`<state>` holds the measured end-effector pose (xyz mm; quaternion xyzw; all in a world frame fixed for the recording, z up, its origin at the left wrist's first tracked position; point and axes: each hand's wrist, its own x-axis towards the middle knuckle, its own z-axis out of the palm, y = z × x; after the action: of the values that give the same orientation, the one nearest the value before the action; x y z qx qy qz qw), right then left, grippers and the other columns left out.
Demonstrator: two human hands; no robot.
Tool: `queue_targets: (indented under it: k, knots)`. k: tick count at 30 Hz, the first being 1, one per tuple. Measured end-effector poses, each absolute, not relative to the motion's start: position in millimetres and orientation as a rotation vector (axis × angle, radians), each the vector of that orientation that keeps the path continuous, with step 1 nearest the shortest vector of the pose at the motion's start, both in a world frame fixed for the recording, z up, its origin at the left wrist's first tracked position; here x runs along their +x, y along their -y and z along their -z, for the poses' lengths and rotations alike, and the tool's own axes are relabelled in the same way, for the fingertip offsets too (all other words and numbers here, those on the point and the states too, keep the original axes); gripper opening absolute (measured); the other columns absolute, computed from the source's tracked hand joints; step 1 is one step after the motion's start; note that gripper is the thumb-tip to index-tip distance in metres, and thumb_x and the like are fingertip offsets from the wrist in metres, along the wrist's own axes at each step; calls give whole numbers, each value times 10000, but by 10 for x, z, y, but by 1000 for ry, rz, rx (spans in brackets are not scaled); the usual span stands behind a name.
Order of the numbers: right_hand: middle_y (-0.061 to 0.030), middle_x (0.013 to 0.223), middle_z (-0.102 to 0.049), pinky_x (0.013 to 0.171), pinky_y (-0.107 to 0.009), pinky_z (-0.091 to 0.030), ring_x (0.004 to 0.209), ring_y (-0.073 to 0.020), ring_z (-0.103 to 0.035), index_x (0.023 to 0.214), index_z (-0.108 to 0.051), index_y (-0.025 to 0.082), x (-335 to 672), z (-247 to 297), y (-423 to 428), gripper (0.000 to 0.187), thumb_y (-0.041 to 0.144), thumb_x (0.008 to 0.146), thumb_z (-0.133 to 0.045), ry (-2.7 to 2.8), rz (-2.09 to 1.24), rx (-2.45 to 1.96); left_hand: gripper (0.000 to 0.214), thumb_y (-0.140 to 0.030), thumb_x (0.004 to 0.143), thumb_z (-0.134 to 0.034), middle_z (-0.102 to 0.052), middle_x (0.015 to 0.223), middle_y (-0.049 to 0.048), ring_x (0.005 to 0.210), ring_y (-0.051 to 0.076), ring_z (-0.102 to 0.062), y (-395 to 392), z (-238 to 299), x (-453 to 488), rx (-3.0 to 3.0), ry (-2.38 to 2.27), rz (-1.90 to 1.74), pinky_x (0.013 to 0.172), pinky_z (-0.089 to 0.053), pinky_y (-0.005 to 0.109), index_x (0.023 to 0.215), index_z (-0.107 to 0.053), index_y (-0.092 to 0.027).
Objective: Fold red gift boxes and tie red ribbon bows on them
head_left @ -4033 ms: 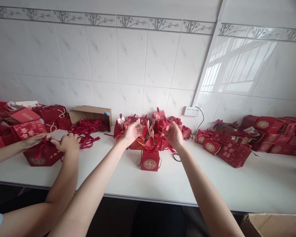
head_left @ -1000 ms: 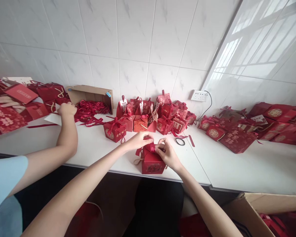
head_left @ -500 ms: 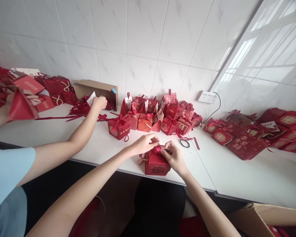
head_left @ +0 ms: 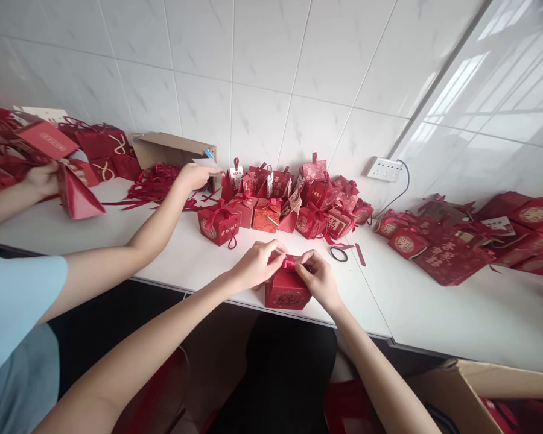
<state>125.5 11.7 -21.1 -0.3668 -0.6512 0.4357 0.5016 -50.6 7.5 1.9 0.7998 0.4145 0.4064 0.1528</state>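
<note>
A small red gift box (head_left: 286, 293) with a gold emblem stands near the front edge of the white table (head_left: 434, 313). My left hand (head_left: 257, 263) and my right hand (head_left: 319, 278) meet over its top, each pinching the red ribbon (head_left: 289, 262) that sits there. The fingers of both hands are closed on the ribbon. Behind the box stands a cluster of finished red gift boxes with bows (head_left: 294, 202).
A co-worker in a light blue sleeve (head_left: 18, 313) sits at my left; one hand (head_left: 194, 176) holds a white card by a cardboard box of ribbons (head_left: 172, 150), the other (head_left: 43, 178) holds a red bag (head_left: 76, 196). Red boxes (head_left: 457, 247) lie right. A black ring (head_left: 338, 254), a wall socket (head_left: 385, 169) and an open carton (head_left: 479, 392) are nearby.
My hands stay pinched on the ribbon atop the box, now slightly closer together. The co-worker's hand with the white card moved right past the cardboard box; their other hand brought a red bag inward.
</note>
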Motion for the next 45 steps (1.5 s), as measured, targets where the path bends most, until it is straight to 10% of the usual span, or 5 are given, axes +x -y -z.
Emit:
queue_targets:
  k: [29,45]
  knots:
    - [-30,706,-616,627,-290,-490,655,-177,-601,746,-524,218,1290,155,-83,219,428,802,-550,1810,-732,-979,168,-163,774,-593,-682,990,70,972,173,-633,-125,121,-550,1925,-983,-1100,883,-483,283,939,-615,-143]
    - [-38,695,-660,392,-227,-473,495,-167,-578,703,-609,239,1345,321,-143,323,560,668,-602,1759,-709,-1130,302,-281,734,-687,-653,1026,56,1003,193,-606,-81,109,-473,2168,-985,-993,900,-452,283,1019,-622,-206]
